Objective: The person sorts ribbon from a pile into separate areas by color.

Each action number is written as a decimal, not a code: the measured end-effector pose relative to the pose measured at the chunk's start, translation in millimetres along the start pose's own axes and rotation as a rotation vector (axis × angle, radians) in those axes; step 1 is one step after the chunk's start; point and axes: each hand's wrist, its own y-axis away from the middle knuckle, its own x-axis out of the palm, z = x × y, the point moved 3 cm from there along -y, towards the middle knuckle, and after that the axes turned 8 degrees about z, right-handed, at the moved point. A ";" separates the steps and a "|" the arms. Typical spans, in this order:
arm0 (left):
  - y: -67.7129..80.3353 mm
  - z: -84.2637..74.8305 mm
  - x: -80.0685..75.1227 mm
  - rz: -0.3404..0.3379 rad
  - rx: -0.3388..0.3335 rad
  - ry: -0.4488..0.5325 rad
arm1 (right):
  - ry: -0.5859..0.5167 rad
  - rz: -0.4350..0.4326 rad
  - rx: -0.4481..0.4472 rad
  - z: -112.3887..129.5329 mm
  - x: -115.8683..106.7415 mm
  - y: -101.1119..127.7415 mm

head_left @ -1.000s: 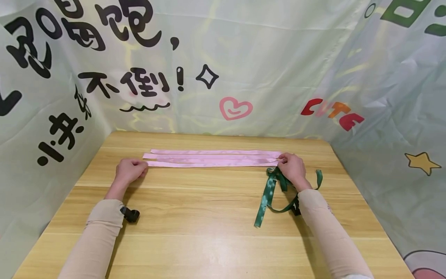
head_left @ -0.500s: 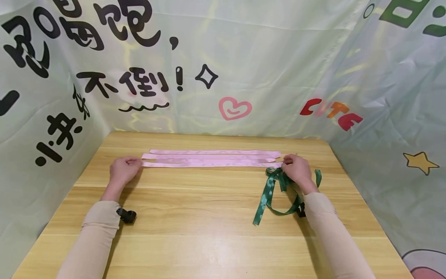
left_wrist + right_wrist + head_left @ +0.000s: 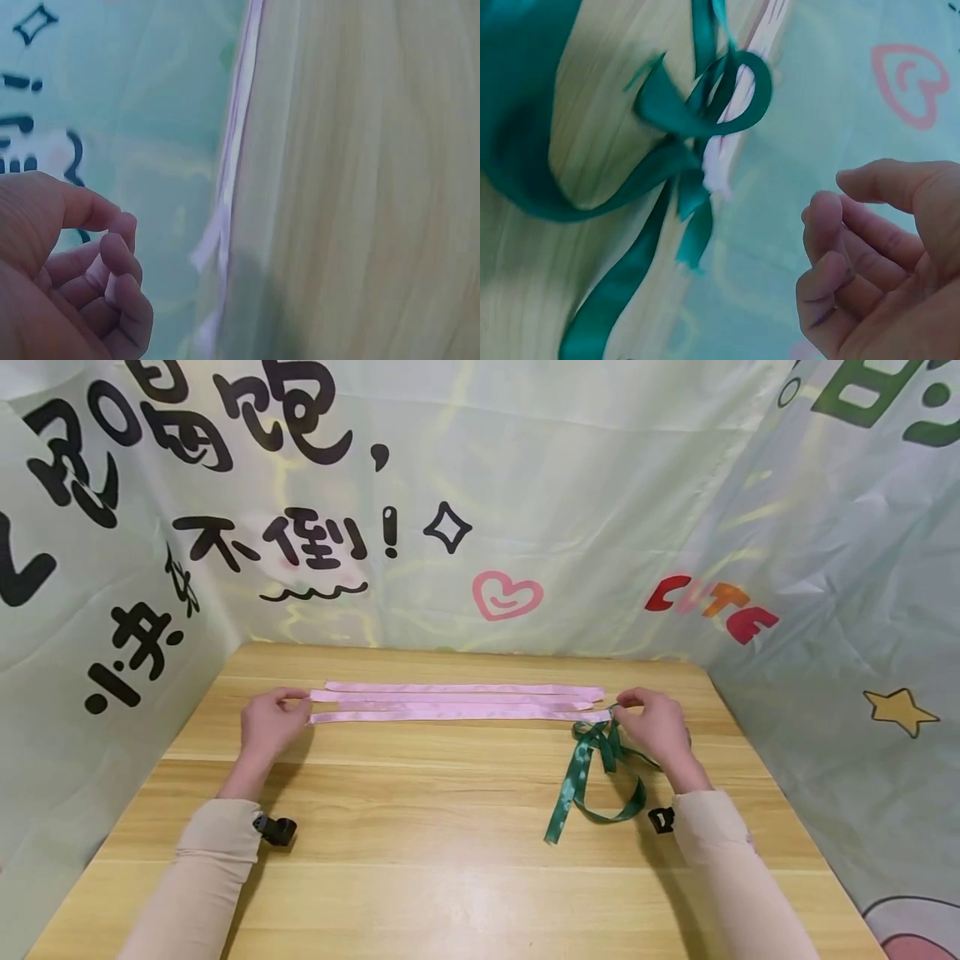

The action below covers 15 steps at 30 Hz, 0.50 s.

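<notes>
Though blur smears the left wrist view, both the left hand and right hand hang loosely curled, gripping nothing, off the ends of three flat pink satin ribbons. Beside the right, a tangled green ribbon lies on the wooden table, ringed by printed green cloth.

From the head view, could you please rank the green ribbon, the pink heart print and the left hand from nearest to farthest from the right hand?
1. green ribbon, just beside the right hand
2. pink heart print, on the backdrop behind
3. left hand, at the pink strips' far end
</notes>
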 end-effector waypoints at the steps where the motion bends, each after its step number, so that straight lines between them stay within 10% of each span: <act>1: 1.8 -4.3 3.8 0.006 0.018 0.002 | -0.005 0.009 -0.012 2.6 1.2 1.0; 15: 28.4 -73.0 64.6 0.237 0.266 -0.010 | 0.054 0.143 -0.217 30.4 22.8 26.9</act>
